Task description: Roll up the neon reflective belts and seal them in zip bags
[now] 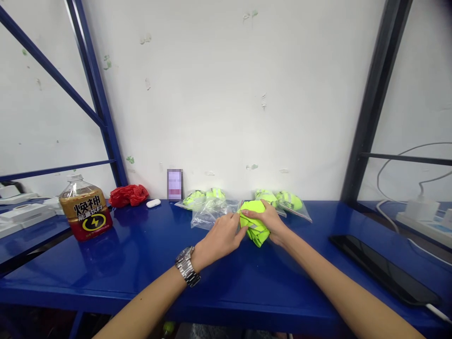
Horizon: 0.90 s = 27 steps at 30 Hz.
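My right hand (271, 221) is wrapped round a folded, bright yellow-green reflective vest (254, 230), thumb across its top. Just left of it, my left hand (223, 233) has its fingers curled at the mouth of a clear plastic zip bag (206, 215), and its thumb reaches towards the vest. The bag lies flat beyond the left hand, and its edge shows between the two hands. How far the vest sits inside the bag is hidden. A metal watch (187, 266) is on my left wrist.
Bagged yellow-green vests (194, 199) lie at the back left, and more bagged vests (289, 200) at the back right. On the blue table (226, 292) are a large drink bottle (85, 207), a red plastic bag (129, 195), a white case (153, 203), an upright phone (174, 184) and a black phone (383, 268).
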Available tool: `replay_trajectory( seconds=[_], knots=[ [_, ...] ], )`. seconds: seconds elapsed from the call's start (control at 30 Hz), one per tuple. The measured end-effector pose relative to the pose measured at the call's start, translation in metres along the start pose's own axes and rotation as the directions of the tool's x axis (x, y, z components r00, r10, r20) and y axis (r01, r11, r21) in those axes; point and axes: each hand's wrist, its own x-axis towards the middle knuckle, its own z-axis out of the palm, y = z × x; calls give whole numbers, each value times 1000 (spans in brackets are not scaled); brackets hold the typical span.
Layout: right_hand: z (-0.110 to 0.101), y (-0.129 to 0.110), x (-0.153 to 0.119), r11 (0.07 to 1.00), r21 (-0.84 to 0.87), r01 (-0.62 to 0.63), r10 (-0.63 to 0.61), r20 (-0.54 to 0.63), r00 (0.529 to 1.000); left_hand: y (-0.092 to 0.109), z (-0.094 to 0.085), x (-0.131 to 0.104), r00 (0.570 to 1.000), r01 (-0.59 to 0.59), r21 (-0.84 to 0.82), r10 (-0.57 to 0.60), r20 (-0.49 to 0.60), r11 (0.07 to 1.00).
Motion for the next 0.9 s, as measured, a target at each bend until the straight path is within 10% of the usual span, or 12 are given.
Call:
replay_trajectory(
  seconds=[0.17,0.4,0.67,0.9],
  knots=[
    [-3,2,2,999,-12,-32,32,41,999,-28,-10,-1,973,-229,225,229,23,947],
    [3,1,-4,998,-56,-13,23,182,983,-61,-3,21,975,-218,203,203,94,955],
    [-2,-2,-1,945,-285,160,-99,215,972,-46,4,15,981,-192,106,190,30,976],
    [-5,-3,1,672,-582,459,-329,320,888,-31,11,18,977,-179,118,190,-95,977]
  ],
)
